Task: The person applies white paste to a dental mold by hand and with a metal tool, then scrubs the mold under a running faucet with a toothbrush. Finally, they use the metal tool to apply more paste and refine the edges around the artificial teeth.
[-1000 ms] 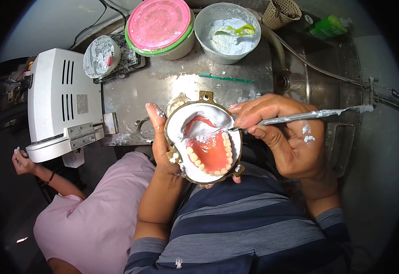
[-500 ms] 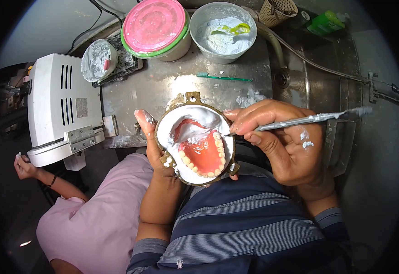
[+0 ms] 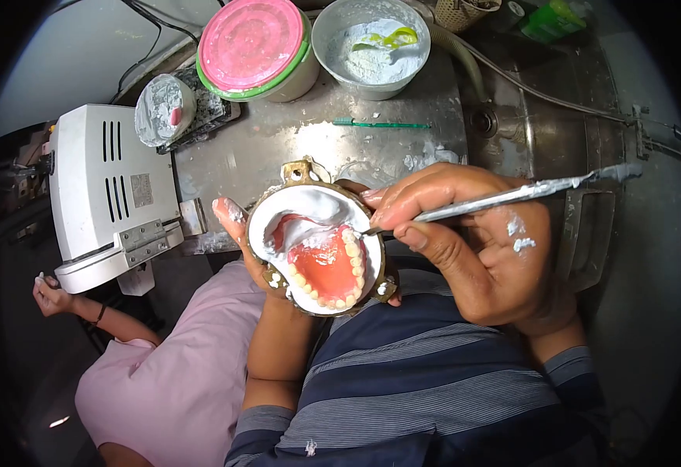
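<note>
My left hand [image 3: 255, 261] holds a round brass-coloured flask [image 3: 297, 173] from its left side and below, with white plaster [image 3: 301, 204] filling it. Set in the plaster is a pink denture base [image 3: 321, 268] with a curved row of cream teeth [image 3: 354, 261]. My right hand [image 3: 473, 241] pinches a metal spatula [image 3: 484, 204] smeared with white. Its thin tip is at the right end of the tooth row, and its broad end points to the upper right. White paste spots the right hand's skin.
Behind the flask, a green toothbrush [image 3: 383, 124] lies on the metal counter [image 3: 278, 140]. Further back are a pink-lidded tub [image 3: 251, 47], a powder bowl [image 3: 371, 50] and a plaster-smeared bowl [image 3: 165, 109]. A white machine [image 3: 110, 187] stands left, a sink [image 3: 543, 140] right. A person in pink [image 3: 169, 366] is at left.
The flask has shifted left with my left hand and tilted slightly. The spatula tip has moved left with it, now against the upper right teeth. The view has shifted a little.
</note>
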Available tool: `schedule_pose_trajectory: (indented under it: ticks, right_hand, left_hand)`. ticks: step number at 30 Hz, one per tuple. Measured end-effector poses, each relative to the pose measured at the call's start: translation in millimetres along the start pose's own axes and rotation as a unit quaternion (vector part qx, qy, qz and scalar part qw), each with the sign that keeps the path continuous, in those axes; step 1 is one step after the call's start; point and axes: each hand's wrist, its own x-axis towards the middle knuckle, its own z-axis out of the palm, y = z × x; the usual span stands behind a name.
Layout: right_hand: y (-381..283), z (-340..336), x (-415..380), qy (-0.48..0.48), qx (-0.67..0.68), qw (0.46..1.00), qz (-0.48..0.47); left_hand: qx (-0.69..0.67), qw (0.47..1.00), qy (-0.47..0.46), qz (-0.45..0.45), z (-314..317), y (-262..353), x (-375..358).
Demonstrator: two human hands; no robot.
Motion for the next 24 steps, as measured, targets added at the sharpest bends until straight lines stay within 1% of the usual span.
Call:
schedule_pose_trajectory:
  ticks: [1,2,3,4,5,6,7,8,9,10,11,13,14,15,16,17,18,19,20,21,22,23,24]
  right_hand:
    - [0.4,-0.9,-0.3,-0.007,-0.003,1.0,-0.01]
    - [0.0,-1.9,-0.2,-0.003,-0.001,1.0,-0.01]
    - [-0.7,-2.7,-0.1,-0.014,0.003,1.0,-0.007]
    - [-0.8,-2.8,-0.4,-0.025,0.007,1.0,-0.004]
    - [0.7,0.6,-1.4,0.005,0.02,1.0,-0.001]
    - [0.9,0.2,-1.3,0.008,0.023,1.0,-0.002]
    - [0.6,-1.0,-0.4,0.0,-0.001,1.0,-0.017]
    - [0.3,-2.3,0.9,-0.008,-0.026,0.999,-0.033]
    - [0.3,-3.4,1.1,-0.018,-0.027,0.999,-0.036]
    - [1.3,-2.5,0.0,-0.016,-0.025,0.999,-0.036]
    - [2.8,-1.1,-0.9,-0.007,-0.009,0.999,-0.034]
    - [2.8,-1.8,-2.1,-0.003,0.0,1.0,-0.027]
    - [3.2,-0.8,-3.2,-0.001,0.001,1.0,-0.028]
    - [3.4,1.2,-4.5,0.016,0.024,0.999,-0.016]
    - [4.0,2.9,-5.0,0.033,0.047,0.998,-0.004]
    - [5.0,4.1,-4.4,0.039,0.079,0.996,-0.009]
    - [4.8,4.2,-5.1,0.04,0.079,0.996,-0.008]
    - [5.2,3.7,-5.4,0.039,0.075,0.996,-0.003]
    - [5.4,3.4,-5.5,0.038,0.072,0.997,0.003]
    - [5.3,2.3,-5.3,0.038,0.073,0.997,0.002]
    - [4.7,0.7,-4.9,0.029,0.05,0.998,-0.003]
    - [4.7,-0.4,-4.6,0.021,0.026,0.999,-0.009]
    - [5.2,-0.8,-4.1,0.022,0.027,0.999,-0.009]
  left_hand:
    - [0.026,0.999,0.016,-0.011,3.6,0.5,-0.9]
    - [0.018,0.999,-0.012,-0.026,4.0,-0.8,-0.1]
    - [-0.176,0.967,-0.183,-0.004,2.3,1.6,9.0]
    - [-0.174,0.968,-0.181,-0.007,5.2,-0.6,8.0]
    - [-0.064,0.998,-0.021,0.003,11.0,-5.2,5.8]
    - [0.048,0.989,0.139,0.014,15.9,-7.4,3.9]
    - [0.037,0.996,0.083,-0.02,9.4,-4.7,1.2]
    - [0.039,0.995,0.084,-0.02,8.7,-1.8,2.0]
    - [-0.059,0.998,-0.006,-0.019,8.4,0.7,3.8]
    - [-0.156,0.983,-0.097,-0.018,8.3,1.9,4.7]
    - [-0.154,0.983,-0.096,-0.019,4.0,0.6,3.7]
    - [-0.081,0.997,-0.016,-0.013,3.3,-1.6,2.8]
    - [-0.079,0.997,-0.016,-0.014,4.9,-3.6,1.1]
    - [0.053,0.998,0.033,-0.025,31.1,-3.9,2.3]
    - [0.184,0.979,0.081,-0.036,51.0,-4.2,3.1]
    - [0.155,0.983,0.089,-0.026,58.9,-4.5,3.0]
    - [0.155,0.983,0.089,-0.027,42.4,-3.3,3.5]
    - [0.05,0.998,-0.009,-0.03,11.2,-0.9,5.0]
    - [-0.056,0.992,-0.107,-0.031,-5.5,0.7,5.4]
    - [-0.091,0.991,-0.094,-0.033,-2.3,-0.7,3.6]
    - [-0.091,0.991,-0.094,-0.032,1.4,-3.0,3.6]
    - [0.035,0.998,-0.056,-0.022,6.4,-5.8,3.7]
    - [0.16,0.987,-0.017,-0.012,9.5,-7.0,4.0]
